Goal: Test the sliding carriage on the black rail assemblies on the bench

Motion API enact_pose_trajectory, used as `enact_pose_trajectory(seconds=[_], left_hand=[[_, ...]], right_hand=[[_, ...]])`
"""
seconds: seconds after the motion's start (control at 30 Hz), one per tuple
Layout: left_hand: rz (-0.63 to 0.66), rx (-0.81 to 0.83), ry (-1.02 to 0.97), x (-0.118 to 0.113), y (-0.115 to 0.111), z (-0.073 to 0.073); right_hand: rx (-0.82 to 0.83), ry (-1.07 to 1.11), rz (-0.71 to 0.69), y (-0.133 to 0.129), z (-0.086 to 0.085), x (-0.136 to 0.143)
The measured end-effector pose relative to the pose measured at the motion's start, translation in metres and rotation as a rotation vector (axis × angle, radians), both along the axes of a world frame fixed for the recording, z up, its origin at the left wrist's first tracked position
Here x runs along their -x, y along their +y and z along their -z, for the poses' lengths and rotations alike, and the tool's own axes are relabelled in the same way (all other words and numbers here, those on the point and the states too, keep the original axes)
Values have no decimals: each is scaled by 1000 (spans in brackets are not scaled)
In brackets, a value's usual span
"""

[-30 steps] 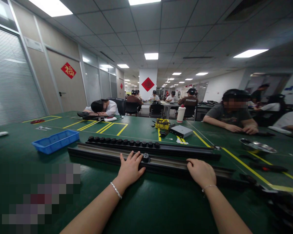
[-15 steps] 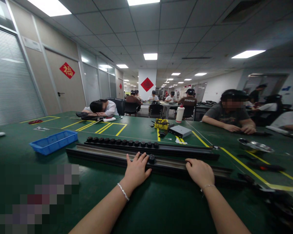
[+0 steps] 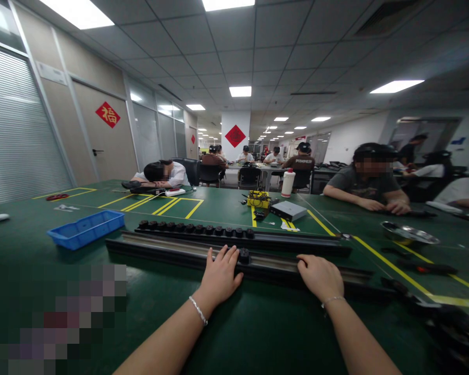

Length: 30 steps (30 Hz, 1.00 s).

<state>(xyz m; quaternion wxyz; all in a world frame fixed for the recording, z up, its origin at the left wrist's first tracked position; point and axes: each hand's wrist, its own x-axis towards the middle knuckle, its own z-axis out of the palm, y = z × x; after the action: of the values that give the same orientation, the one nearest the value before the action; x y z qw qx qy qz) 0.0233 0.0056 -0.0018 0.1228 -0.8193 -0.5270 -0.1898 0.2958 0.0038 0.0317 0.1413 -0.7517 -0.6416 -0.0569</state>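
Note:
A long black rail (image 3: 160, 252) with a metallic channel lies across the table in front of me. On it sits a single small black round piece (image 3: 244, 255). My left hand (image 3: 220, 274) rests over the rail with its fingers stretched out, right beside that piece. Farther right, my right hand (image 3: 322, 277) is closed over the same rail, its fingers curled at the channel. Behind lies a second black rail (image 3: 297, 241), which carries a row of similar black pieces (image 3: 199, 229) along its left part.
A blue tray (image 3: 86, 229) stands to the left on the green table (image 3: 258, 333). Behind the rails are a grey box (image 3: 289, 210), a yellow item with cables (image 3: 258, 199) and a white bottle (image 3: 287, 183). At right lie a metal bowl (image 3: 410, 234) and a co-worker's arms (image 3: 359, 202).
My left hand has shifted slightly to the right along the rail, and the single black piece has moved a little right with it. My right hand stays where it was.

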Motion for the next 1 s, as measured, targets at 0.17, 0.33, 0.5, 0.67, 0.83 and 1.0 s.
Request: enact_pose_trajectory(seconds=[0.17,0.33,0.5,0.67,0.83,1.0], left_hand=[[-3,-15,-10,-1,1,2],[-6,-12,-28,-2,1,1],[-8,-2,-35,-3,-1,-2],[-3,-7,-41,-3,-1,0],[5,-10,-24,-3,-2,-1],[19,1,-37,-3,-5,-4]], right_hand=[[-1,-10,-3,-1,-1,0],[-14,-11,0,0,-1,1],[-44,-26,-2,2,3,-1],[-44,-13,-10,3,5,-3],[-39,-9,-12,1,2,-1],[-39,0,-10,0,2,-1]])
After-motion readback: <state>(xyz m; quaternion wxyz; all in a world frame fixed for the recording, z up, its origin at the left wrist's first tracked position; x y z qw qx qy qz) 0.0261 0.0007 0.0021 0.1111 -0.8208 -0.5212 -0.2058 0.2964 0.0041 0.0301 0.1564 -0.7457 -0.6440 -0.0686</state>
